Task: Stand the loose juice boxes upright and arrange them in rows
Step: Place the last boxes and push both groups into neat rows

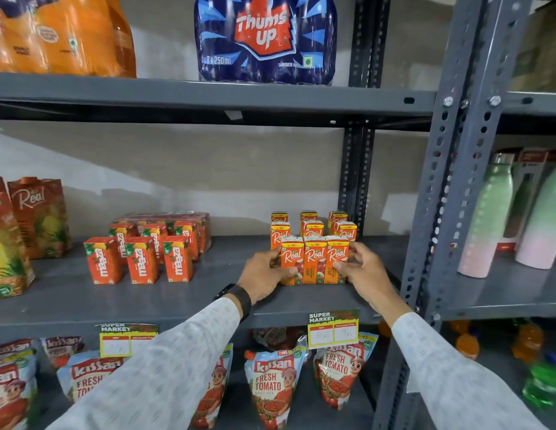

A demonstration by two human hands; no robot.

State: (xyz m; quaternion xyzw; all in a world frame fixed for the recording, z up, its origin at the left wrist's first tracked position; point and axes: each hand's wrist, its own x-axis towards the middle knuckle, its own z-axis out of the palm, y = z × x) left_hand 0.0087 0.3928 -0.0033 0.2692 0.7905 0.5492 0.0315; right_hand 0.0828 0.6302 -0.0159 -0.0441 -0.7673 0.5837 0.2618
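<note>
Small orange Real juice boxes stand upright in three rows on the grey middle shelf (208, 293), at its right end. The front row of three boxes (314, 259) is pressed together between my hands. My left hand (264, 271) grips the left box of that row, thumb across its front. My right hand (362, 268) holds the right box, fingers curled around its side. Behind stand the middle row (313, 228) and the back row (308, 216), partly hidden by the front boxes.
Upright Maaza juice boxes (140, 259) fill the shelf's middle, large Real cartons (38, 212) its left end. A shelf upright (438, 212) rises right of my hands, with bottles (487, 218) beyond. Kissan tomato pouches (273, 386) hang below, a Thums Up pack (264, 38) above.
</note>
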